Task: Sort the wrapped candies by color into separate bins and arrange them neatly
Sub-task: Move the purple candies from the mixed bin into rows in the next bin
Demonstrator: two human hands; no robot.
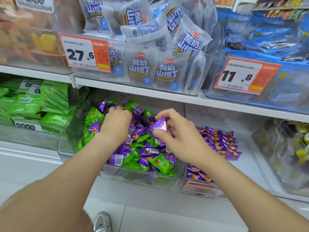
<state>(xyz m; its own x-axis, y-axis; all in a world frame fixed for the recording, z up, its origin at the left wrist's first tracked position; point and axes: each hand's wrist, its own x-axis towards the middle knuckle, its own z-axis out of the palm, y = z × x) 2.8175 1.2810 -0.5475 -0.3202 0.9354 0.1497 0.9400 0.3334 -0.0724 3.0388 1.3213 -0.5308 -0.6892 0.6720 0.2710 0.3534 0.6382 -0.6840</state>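
Rake the green candies point(93, 117) leftward with the left hand point(115, 124), curled into the mixed bin point(138, 177), grip impossible to tell. Lift clear the purple candy point(158, 125) pinched by the right hand point(182, 144); lay flat in the purple bin point(199, 192) alongside.

Centre bin point(142, 179): clear wall; contents mixed purple candies point(158, 125) and green candies point(161, 163), white barcode panels. Right bin candies point(220, 143): purple with orange marks. Price tags point(85, 52): orange, white, black numerals.
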